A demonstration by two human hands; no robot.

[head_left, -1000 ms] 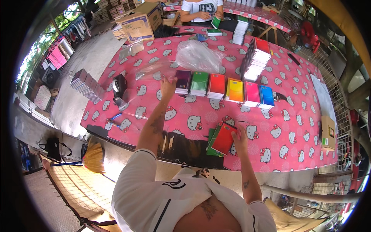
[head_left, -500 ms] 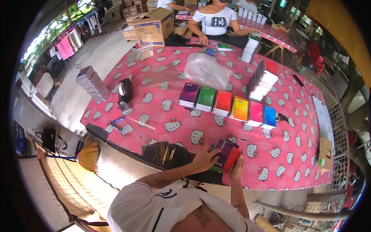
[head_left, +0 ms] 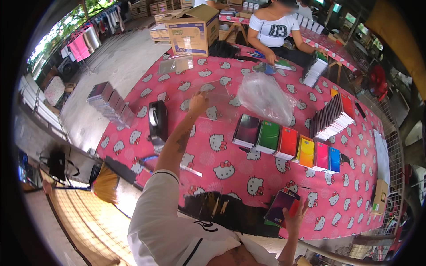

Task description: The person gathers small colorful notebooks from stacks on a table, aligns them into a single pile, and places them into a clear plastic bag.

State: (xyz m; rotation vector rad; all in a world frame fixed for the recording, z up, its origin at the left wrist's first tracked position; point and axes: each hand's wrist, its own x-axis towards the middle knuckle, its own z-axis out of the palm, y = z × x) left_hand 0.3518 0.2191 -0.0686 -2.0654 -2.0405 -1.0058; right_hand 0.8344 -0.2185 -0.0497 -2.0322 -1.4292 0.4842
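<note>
My left hand (head_left: 199, 104) is stretched far over the table, its fingers bunched on the edge of a clear plastic bag (head_left: 218, 99) lying flat there. Close to the front edge, my right hand (head_left: 294, 218) grips a small stack of spiral notebooks (head_left: 280, 207) by its right side. A purple cover lies on top, with red and green ones showing at the sides. Beyond it stands a row of notebook stacks, among them dark purple (head_left: 246, 129), green (head_left: 269, 136), red (head_left: 287, 142) and yellow (head_left: 306, 150).
A crumpled clear bag (head_left: 266, 97) lies mid-table. Leaning notebooks (head_left: 333, 116) stand at right, and a black tape dispenser (head_left: 157, 124) at left. Stacked notebooks (head_left: 108, 102) sit beyond the left edge. Opposite, a person (head_left: 276, 33) handles notebooks beside a cardboard box (head_left: 191, 37).
My left hand has left the notebook stack and reached far forward to the flat plastic. My right hand keeps the stack near the front edge. The view has shifted left.
</note>
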